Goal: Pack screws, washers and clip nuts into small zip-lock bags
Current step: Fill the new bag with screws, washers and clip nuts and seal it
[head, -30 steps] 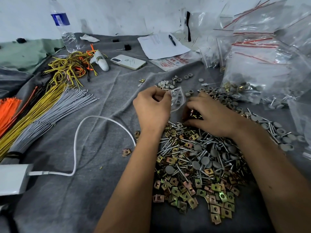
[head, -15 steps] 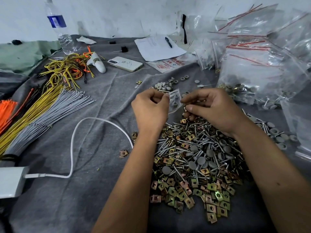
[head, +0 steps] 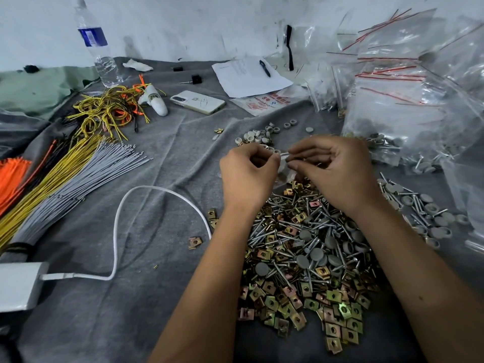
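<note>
Small clear plastic zip-lock bag (head: 283, 167) pinched between both hands' fingertips; heap of silver screws, grey washers, brass-coloured clip nuts (head: 301, 258) just below them.

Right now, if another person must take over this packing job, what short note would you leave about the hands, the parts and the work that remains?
Left hand and right hand: each pinches one side of the top of a small clear bag, held between them above the far edge of the pile. Whether its strip is closed cannot be seen.
Parts: the mixed pile of screws, grey caps and clip nuts lies on the grey cloth under the wrists. Pale rings lie beyond the hands.
Done: filled bags are heaped at the far right.
Left: seal this bag if needed, put it with the others, then pack the large pile.
</note>
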The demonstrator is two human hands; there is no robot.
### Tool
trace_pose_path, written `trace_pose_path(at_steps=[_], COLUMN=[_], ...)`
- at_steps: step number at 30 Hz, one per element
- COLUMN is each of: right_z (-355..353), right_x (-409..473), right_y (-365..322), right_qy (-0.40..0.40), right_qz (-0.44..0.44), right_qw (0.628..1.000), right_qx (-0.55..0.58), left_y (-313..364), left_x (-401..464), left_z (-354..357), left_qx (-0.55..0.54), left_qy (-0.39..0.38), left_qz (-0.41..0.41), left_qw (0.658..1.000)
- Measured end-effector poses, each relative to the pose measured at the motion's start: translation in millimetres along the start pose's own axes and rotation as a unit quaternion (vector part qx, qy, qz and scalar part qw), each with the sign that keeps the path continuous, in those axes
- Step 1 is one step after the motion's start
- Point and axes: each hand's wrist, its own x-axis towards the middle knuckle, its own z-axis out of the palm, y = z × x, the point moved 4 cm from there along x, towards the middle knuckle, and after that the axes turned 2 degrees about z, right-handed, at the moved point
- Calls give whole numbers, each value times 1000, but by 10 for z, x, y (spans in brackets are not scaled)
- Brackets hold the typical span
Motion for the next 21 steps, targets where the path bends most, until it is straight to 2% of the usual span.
trace_pose_path(at_steps=[5,9,14,19,21], right_z=[-88,-50,4,-116,-172], right_x=[2,7,-7,13,19], right_y=[53,11,-133,-103,-89], right_qy=[45,22,5,53,37], right_qz=[27,-1,-88,-73,-66], right_qw=[998,999,990,988,986], right_qx=[43,31,-111,-126,-146], left_y=[-8,-8,1,-32,-39], left_x=[4,5,8,15,15], left_z=[-7,-12,-21,-27,-29], left_qx=[-1,1,-8,-7,-9], left_qy=[6,7,7,8,10], left_qz=[-9,-7,-12,-19,-19], left_qw=[1000,1000,1000,1000,1000])
